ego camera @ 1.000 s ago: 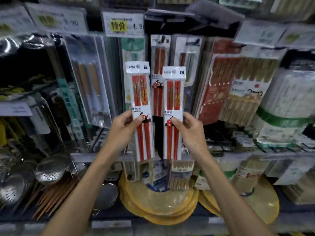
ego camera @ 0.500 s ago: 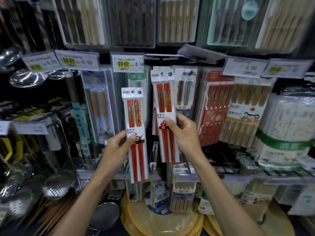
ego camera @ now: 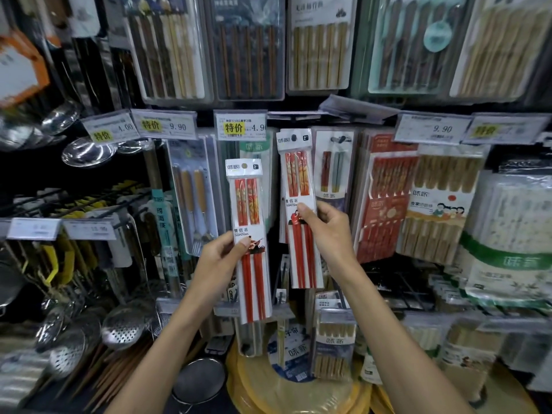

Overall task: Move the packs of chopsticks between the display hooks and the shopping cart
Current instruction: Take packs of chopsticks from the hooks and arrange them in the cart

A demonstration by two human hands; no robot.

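Note:
I hold two clear packs of red chopsticks upright in front of the display. My left hand (ego camera: pixel 219 261) pinches the left pack (ego camera: pixel 249 222) at its middle, a little away from the hooks. My right hand (ego camera: pixel 328 231) pinches the right pack (ego camera: pixel 298 186) at its middle. This pack is raised so that its white header with the hang hole (ego camera: pixel 294 138) lies against the hanging row, at the hook under the 4.9 price tag (ego camera: pixel 240 127). Whether the hole is on the hook I cannot tell. No shopping cart is in view.
More chopstick packs hang right of my hands, such as a red multi-pack (ego camera: pixel 385 198) and a bamboo pack (ego camera: pixel 442 204). Larger packs hang above. Ladles and strainers (ego camera: pixel 125 324) fill the lower left, yellow round boards (ego camera: pixel 286 392) lie below.
My right hand has carried its pack up and back to the hanging row. My left hand and its pack stayed lower. The camera has tilted upward, showing the upper row of packs.

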